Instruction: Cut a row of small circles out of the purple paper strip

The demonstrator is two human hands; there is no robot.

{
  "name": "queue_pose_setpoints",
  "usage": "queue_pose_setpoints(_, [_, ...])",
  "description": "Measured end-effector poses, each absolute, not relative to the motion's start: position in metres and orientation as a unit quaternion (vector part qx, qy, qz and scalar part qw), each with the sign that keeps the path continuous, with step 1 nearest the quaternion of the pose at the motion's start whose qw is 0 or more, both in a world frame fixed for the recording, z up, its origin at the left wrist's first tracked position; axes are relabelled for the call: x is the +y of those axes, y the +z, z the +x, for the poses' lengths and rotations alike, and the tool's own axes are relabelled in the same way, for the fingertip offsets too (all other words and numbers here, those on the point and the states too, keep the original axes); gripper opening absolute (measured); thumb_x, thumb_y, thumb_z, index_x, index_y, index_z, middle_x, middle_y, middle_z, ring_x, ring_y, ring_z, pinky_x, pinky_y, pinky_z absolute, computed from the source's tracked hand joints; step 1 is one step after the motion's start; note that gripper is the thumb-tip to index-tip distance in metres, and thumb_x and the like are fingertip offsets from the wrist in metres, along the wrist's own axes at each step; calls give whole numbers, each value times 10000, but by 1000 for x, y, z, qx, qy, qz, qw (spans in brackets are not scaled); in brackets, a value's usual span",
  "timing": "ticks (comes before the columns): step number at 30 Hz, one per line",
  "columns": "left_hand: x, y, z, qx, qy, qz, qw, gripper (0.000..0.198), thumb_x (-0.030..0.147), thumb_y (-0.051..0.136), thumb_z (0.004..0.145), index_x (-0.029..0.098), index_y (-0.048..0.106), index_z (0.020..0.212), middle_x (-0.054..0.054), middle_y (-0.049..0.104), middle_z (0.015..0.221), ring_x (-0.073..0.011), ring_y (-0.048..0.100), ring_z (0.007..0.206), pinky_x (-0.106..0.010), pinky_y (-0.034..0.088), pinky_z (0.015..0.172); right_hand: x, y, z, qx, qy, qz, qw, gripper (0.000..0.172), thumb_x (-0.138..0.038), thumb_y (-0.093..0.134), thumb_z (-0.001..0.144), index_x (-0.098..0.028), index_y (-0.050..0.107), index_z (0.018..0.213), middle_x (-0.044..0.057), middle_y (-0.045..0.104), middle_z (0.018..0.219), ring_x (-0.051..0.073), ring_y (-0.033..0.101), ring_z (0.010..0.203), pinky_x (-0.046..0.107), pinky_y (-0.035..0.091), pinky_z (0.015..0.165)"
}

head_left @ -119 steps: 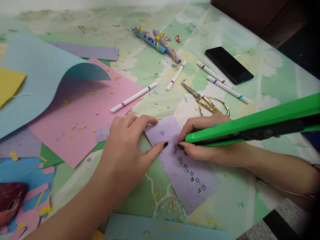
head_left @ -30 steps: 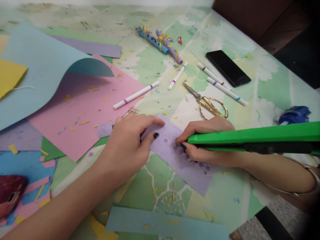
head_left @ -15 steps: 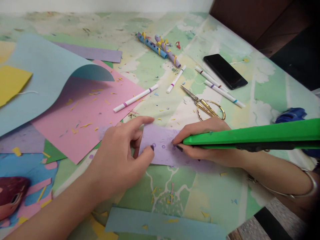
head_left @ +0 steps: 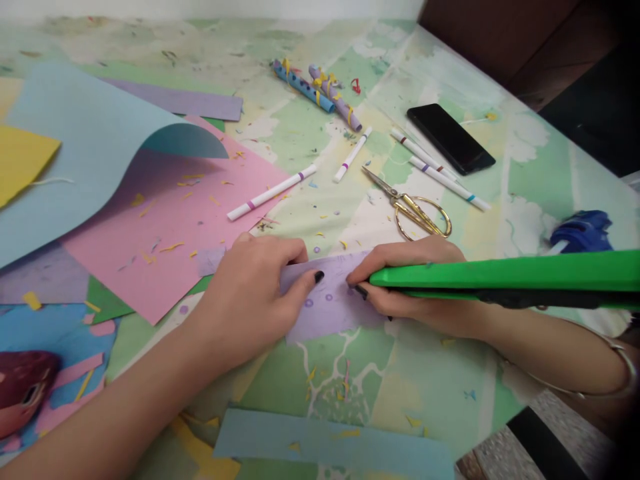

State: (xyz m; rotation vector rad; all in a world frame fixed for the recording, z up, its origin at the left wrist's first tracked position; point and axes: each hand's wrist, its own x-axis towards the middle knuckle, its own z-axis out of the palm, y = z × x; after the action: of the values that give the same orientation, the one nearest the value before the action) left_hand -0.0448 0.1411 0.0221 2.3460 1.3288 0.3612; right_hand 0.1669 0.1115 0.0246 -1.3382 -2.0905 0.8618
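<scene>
My left hand (head_left: 260, 290) pinches the left end of a purple paper strip (head_left: 320, 320), thumb on top and fingers curled behind its edge. Small purple rings show on the strip. My right hand (head_left: 415, 267) is closed over the strip's right side, its fingertips pressed together at the surface. Along this hand lies a long green tool (head_left: 500, 272) with a dark slot, shaped like a box cutter. Its working tip is hidden by my fingers. Gold-handled scissors (head_left: 417, 212) lie just beyond the right hand.
White markers (head_left: 273, 193) and a black phone (head_left: 450, 139) lie farther back, below two decorated paper tubes (head_left: 303, 85). Pink paper (head_left: 150, 260) and a curled light-blue sheet (head_left: 90, 153) cover the left. A light-blue strip (head_left: 320, 440) lies in front among paper scraps.
My left thumb has slid up and right over the strip, and the left fingers have curled in more. The strip has turned slightly, its left end lower. My right hand has barely moved.
</scene>
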Motion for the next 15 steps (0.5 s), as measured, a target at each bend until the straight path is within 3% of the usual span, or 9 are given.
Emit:
queue_pose_setpoints(9, [141,23,-42,464,112,852,215,258,293,460,807,208,377,578,9,416,561,-159,373,561,-304,229,578,107,15,169,-788,245,-483,294,176,-85,652,707,-234,715,775,-59,696,668,64,609,560,148,431,519])
queue_pose_setpoints(15, [141,22,-43,461,113,852,220,260,296,463,810,209,373,582,8,417,567,-161,372,567,-306,225,580,108,17,168,-774,279,-486,294,175,-67,650,701,-220,707,765,-74,662,600,47,569,497,139,415,479])
